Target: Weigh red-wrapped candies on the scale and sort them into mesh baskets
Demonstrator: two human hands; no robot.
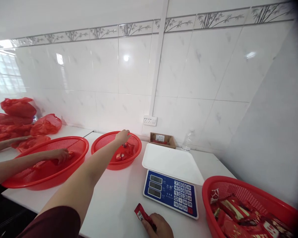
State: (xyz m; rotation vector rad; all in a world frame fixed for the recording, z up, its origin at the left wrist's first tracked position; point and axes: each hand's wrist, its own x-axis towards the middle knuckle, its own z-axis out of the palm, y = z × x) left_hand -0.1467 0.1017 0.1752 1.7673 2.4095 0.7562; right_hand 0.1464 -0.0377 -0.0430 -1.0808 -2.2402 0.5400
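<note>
My left hand (122,136) is stretched out over the round red plastic basket (98,141) in the middle; its fingers are mostly hidden behind the hand. Several small red packets (120,157) lie in that basket below it. Near the table's front, my right hand (159,226) is closed on a narrow red packet (141,213), whose printed end sticks out to the upper left. Just beyond this hand stands a digital scale (170,194) with a blue keypad and a bare white pan (172,162).
At right, a red basket (207,198) holds several red snack packets. A co-worker's hand (61,155) reaches into the left red basket (85,147). Red plastic bags (18,110) pile up far left. By the wall stand a cardboard box (172,142) and a clear bottle (188,140).
</note>
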